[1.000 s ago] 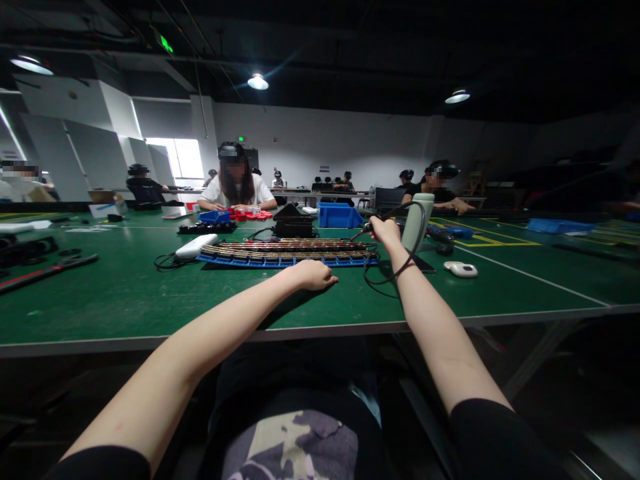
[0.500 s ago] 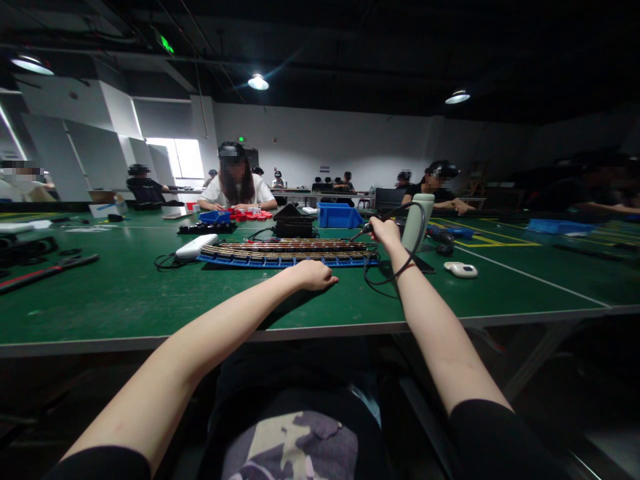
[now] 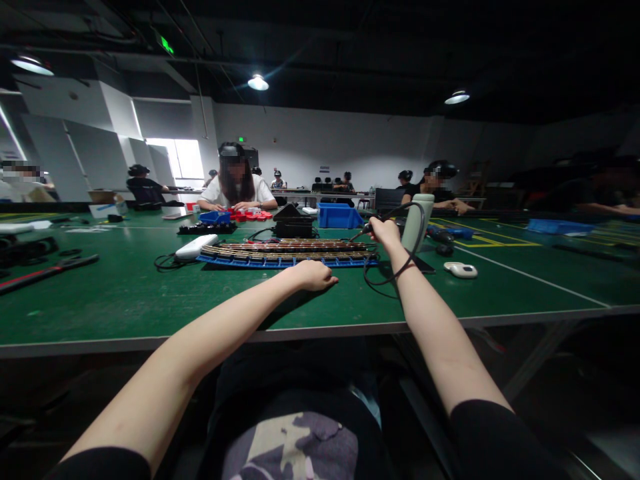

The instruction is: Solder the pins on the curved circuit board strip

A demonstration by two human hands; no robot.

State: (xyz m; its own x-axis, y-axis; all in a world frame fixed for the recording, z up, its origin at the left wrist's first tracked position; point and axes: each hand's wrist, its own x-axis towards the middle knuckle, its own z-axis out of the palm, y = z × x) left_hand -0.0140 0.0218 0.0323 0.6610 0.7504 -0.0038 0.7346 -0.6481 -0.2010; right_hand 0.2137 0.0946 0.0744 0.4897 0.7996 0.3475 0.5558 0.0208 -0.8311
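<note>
A long, slightly curved blue rack (image 3: 270,263) lies across the table in front of me, with rows of thin copper-coloured strips or wires along it. My left hand (image 3: 316,275) rests at its near edge with the fingers curled; whatever they may hold is hidden. My right hand (image 3: 384,233) grips a corded, pen-like tool that looks like a soldering iron (image 3: 361,233), its thin tip pointing left over the rack's right end. From it a black cable (image 3: 419,250) loops around my right wrist.
A green bottle (image 3: 419,223) stands just right of my right hand, and a small white device (image 3: 461,270) lies farther right. Behind the rack are a black box (image 3: 294,223) and a blue bin (image 3: 340,215). A white case (image 3: 197,247) sits left. A co-worker (image 3: 237,183) sits opposite.
</note>
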